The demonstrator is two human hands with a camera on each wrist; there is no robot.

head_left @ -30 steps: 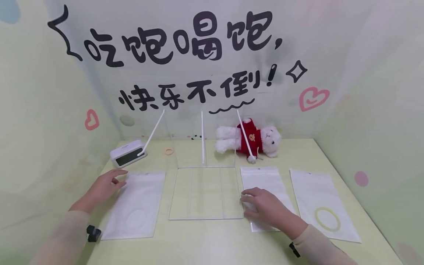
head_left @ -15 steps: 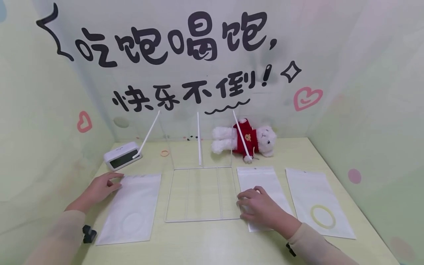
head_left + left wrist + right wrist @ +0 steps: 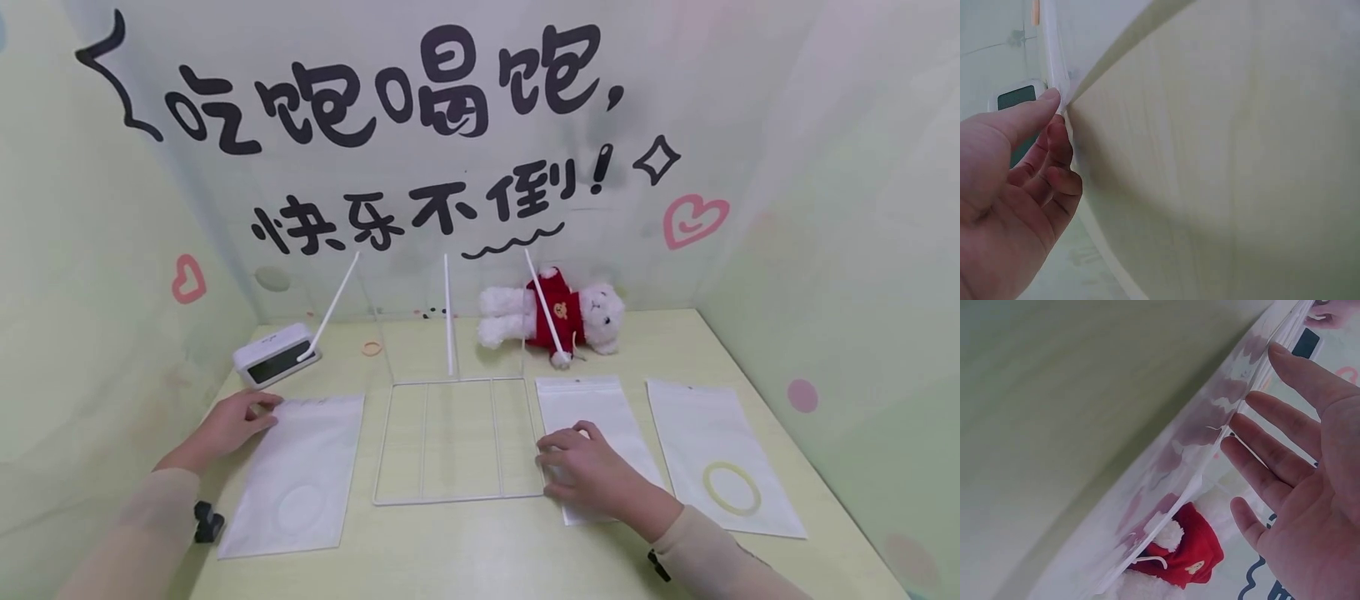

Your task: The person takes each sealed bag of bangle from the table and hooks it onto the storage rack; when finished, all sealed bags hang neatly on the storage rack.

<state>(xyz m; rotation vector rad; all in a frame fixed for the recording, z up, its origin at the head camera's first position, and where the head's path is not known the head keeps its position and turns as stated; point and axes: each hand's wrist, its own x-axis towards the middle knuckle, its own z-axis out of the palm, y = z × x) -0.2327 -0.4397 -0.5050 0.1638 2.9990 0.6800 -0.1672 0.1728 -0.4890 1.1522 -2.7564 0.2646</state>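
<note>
My left hand (image 3: 234, 425) pinches the upper left corner of a white flat pouch (image 3: 315, 450), thumb against index finger in the left wrist view. A faint round ring (image 3: 277, 511) shows through its lower part. The right hand (image 3: 588, 471) lies over a narrower white pouch (image 3: 581, 402), its fingertips at the pouch's left edge beside the rack. In the right wrist view that hand's fingers (image 3: 1285, 419) are spread and mostly straight, reflected in a glossy surface. Between both hands stands a rack with a white wire base (image 3: 459, 500) and three white rods (image 3: 448, 317).
Another white pouch (image 3: 693, 425) with a yellow ring (image 3: 708, 479) lies at the right. A white digital clock (image 3: 276, 354) stands at the back left, near an orange ring (image 3: 371, 354). Behind the rack lies a white teddy bear (image 3: 600, 317) in a red top.
The head view has shifted slightly. My left thumb and fingers have come together on the pouch corner. The right hand has stayed by the rack's edge, with one finger now raised.
</note>
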